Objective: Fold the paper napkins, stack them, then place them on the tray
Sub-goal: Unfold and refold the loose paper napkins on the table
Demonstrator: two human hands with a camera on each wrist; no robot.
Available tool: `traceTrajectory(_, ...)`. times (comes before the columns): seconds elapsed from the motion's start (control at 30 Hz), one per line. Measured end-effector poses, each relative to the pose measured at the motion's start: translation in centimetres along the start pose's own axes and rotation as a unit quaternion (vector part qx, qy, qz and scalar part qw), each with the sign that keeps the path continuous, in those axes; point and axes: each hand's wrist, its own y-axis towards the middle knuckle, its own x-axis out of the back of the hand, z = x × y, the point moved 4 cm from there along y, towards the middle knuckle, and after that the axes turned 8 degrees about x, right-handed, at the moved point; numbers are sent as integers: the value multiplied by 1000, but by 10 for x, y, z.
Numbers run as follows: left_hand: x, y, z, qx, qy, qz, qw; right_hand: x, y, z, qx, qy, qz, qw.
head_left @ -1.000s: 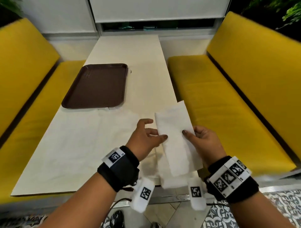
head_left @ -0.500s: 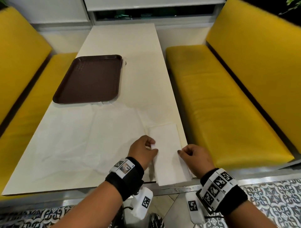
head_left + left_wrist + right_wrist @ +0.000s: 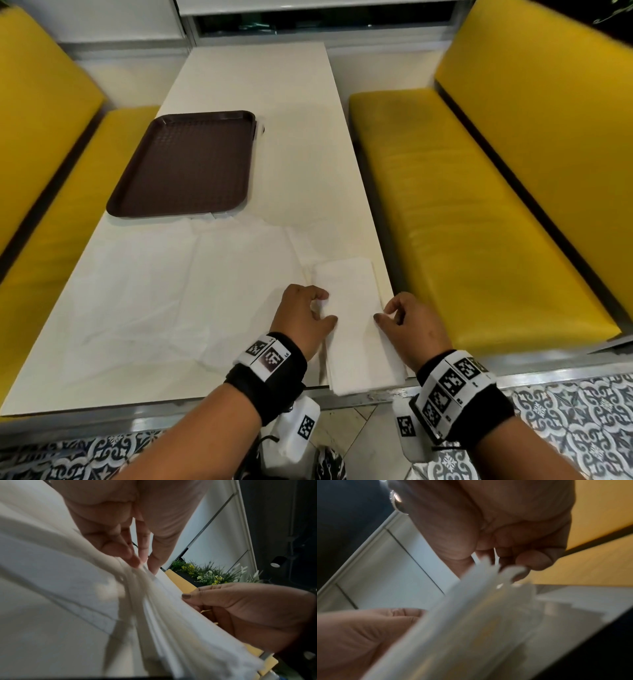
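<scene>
On the far left a yellow bench seat runs along the white desk, and a brown tray sits on the desk's left half, well apart from both hands. Nearer the person, unfolded sheets of white paper lie spread flat over the desk, their far edge reaching just to the tray's near rim. The left hand rests at the left long edge of the folded napkin stack; its grip is a pinch, thumb and curled fingers closed on that edge, and the left wrist view shows the fingertips pressed into the layered paper edges. The stack itself is a narrow rectangle lying at the near right corner of the desk, lengthwise away from the person, its near end overhanging the desk's metal edge a little, and it sits directly between the two hands. The right hand is at the stack's right long edge, fingers curled, thumb tip on the top sheet; the right wrist view, though blurred, shows several layers of napkin caught between thumb and fingers, so this grip is also a pinch on the stack. Further right lies the second yellow bench, and below it patterned floor tiles.
</scene>
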Motion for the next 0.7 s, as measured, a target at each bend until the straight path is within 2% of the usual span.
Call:
traceTrajectory(0.1,2,1,4,-12,64,10,998,5,-6,16,80,-68,-13,994)
traceTrajectory(0.2,0,1,6,-15,97,32,995,0,-9,31,154,-120,28,980)
traceTrajectory(0.33,-6,1,10,-18,85,54,995,-11,-5,33,135,-155,83,975)
traceTrajectory(0.5,1,4,10,-37,74,61,995,-10,0,40,98,-193,87,972)
traceTrajectory(0.6,27,10,10,-42,72,15,996,-2,7,56,92,-206,64,972)
traceTrajectory(0.7,65,23,17,-20,61,-41,997,4,12,84,112,-195,39,974)
